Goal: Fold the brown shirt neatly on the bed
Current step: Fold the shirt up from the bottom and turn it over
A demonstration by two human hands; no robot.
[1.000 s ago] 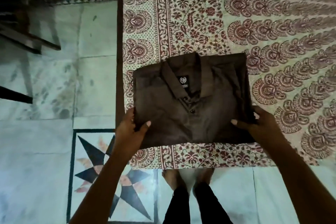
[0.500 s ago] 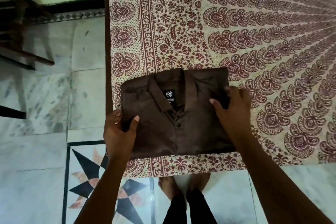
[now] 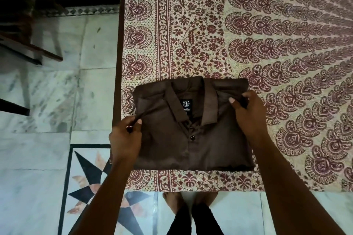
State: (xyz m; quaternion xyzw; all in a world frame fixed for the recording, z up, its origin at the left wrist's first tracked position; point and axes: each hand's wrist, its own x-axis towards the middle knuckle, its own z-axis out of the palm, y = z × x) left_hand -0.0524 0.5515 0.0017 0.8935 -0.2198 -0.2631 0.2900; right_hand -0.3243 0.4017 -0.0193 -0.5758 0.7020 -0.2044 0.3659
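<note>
Your bed (image 3: 119,53) fills the view from 11 o'clock round to 4 o'clock, spread with a cream sheet (image 3: 191,30) printed in maroon flowers and fan shapes. Directly on that sheet, just below centre toward 6 o'clock, the brown shirt (image 3: 193,150) lies folded into a flat rectangle, collar toward 12 o'clock, close to the bed's near edge and its 9 o'clock side.
</note>
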